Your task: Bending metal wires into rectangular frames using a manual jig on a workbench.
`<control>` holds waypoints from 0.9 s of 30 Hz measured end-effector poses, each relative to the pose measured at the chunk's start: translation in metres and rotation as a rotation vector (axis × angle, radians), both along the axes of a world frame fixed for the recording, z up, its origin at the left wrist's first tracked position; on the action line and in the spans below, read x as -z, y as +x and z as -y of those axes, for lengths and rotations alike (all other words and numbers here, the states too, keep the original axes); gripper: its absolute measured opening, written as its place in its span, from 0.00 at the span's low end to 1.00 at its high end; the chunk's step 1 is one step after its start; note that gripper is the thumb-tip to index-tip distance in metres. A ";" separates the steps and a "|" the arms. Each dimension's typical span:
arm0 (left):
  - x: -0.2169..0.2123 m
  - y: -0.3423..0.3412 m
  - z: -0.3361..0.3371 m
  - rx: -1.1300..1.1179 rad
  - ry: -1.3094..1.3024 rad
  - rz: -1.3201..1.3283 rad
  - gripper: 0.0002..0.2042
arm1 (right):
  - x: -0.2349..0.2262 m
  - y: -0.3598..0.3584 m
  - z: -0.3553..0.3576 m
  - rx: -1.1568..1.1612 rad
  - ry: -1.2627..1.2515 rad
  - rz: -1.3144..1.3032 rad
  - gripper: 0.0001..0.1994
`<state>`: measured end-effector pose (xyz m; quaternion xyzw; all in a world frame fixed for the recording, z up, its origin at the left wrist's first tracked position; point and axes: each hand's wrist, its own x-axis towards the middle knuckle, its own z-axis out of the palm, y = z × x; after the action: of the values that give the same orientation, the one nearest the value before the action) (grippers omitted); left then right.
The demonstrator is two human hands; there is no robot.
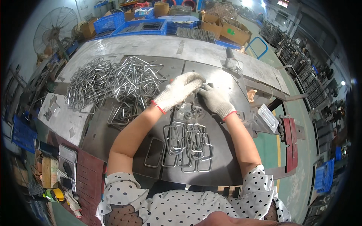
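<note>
A dark steel worktable (222,165) fills the middle of a cluttered workshop. Above its centre, the gloved left hand (178,92) and gloved right hand (215,100) meet fingertip to fingertip, curled around something small (too hidden to tell what, or how tightly). Just near of them lie bent rectangular wire loops (187,145); far left sprawls a big heap of bent wire pieces (113,81), with blue crates (140,26) beyond.

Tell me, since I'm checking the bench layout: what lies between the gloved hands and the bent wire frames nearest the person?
In the head view, a small fixture with round pegs sits on the metal plate there.
</note>
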<state>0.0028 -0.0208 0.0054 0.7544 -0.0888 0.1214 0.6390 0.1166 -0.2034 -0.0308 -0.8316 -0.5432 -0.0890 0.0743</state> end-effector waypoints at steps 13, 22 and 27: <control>-0.021 -0.020 0.005 -0.091 0.211 -0.240 0.20 | 0.022 0.010 0.002 -0.043 0.094 0.092 0.20; 0.007 -0.007 0.000 -0.092 0.134 -0.105 0.20 | 0.025 0.014 -0.001 -0.056 0.104 0.073 0.19; -0.021 -0.021 0.006 -0.015 0.131 -0.312 0.18 | 0.023 0.011 0.001 -0.045 0.098 0.033 0.18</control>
<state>-0.0179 -0.0268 0.0264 0.8048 0.0094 0.0015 0.5935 0.1278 -0.2046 -0.0536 -0.8129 -0.5579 -0.1276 0.1080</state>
